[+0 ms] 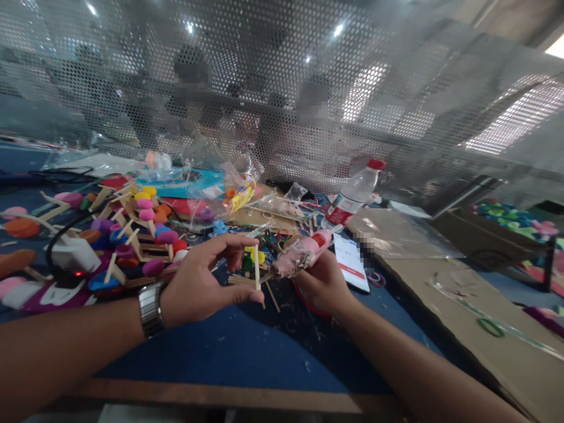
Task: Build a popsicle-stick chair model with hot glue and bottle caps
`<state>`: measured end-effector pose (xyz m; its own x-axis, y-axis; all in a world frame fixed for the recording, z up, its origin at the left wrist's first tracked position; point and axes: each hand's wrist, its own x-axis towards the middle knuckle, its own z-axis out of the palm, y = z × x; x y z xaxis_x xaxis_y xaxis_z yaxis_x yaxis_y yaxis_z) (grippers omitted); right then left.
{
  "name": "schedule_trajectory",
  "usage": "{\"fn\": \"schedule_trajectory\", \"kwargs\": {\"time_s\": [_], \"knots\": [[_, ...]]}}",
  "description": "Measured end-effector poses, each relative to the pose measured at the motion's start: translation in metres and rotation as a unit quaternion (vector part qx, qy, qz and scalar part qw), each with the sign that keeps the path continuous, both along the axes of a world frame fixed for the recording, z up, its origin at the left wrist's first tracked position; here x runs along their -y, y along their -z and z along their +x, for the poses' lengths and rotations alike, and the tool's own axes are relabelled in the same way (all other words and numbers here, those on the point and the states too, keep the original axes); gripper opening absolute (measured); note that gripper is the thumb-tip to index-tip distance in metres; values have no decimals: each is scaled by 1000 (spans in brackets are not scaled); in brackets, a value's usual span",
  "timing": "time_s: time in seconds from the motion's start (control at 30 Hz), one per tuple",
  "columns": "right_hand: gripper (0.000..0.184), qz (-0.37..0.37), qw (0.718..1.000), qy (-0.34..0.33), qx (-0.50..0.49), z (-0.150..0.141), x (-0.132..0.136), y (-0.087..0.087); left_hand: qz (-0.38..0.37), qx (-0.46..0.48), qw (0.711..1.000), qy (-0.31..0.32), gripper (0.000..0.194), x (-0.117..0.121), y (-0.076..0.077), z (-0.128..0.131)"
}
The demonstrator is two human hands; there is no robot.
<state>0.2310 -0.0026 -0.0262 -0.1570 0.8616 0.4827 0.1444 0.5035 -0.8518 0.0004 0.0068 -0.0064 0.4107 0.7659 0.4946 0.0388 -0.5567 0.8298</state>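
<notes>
My left hand [198, 285], wearing a metal-band watch [151, 309], pinches a thin wooden stick [257, 267] upright between thumb and fingertips. Closed around a pink hot glue gun [294, 258] is my right hand [326, 283]; the gun's body looks wrapped and smeared with residue. Its nozzle points left, a short way from the stick, and I cannot tell whether they touch. Loose wooden sticks [274, 296] lie on the blue tabletop [247, 358] just below and behind the hands. Part of the glue gun's handle is hidden by my right fingers.
Several small wooden stick pieces with coloured round pads [152, 235] heap at the left, beside a white plug [74, 255] with a cable. A plastic bottle [355, 194] and a phone [351, 263] stand and lie to the right. Cardboard [440, 317] covers the right side.
</notes>
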Motion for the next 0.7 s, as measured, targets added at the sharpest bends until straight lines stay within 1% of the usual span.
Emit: {"fn": "schedule_trajectory", "kwargs": {"time_s": [0.3,0.5,0.7], "knots": [[10,-4,1000,27,10,0,0,-1,6,1,1000,1,63,0,1,-1],[10,-5,1000,28,-5,1,-2,1,17,1,1000,2,64,-1,2,-1],[7,3,1000,16,5,0,-2,-1,18,-3,1000,4,64,-1,2,-1]]}}
